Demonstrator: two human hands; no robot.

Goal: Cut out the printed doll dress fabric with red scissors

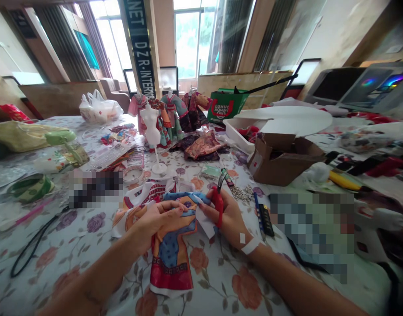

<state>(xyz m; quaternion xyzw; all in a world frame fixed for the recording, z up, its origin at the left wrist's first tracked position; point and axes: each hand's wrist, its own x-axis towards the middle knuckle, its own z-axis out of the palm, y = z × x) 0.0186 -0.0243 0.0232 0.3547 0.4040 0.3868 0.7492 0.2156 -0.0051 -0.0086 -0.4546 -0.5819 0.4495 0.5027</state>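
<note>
My left hand pinches a piece of printed fabric in blue, orange and red with white edges. The fabric hangs down onto the flowered tablecloth, and its lower end lies nearest me. Red-handled scissors rest in my right hand, dark blades pointing up and away. Thumb and fingers of that same hand also grip the fabric's white-backed edge. Behind my hands lies another patterned part in red and white; whether it joins the held piece I cannot tell.
A small white mannequin stands ahead, before several dressed doll forms. A tape roll lies left of its base. An open cardboard box, silvery bits and a blue pen-like item are to the right.
</note>
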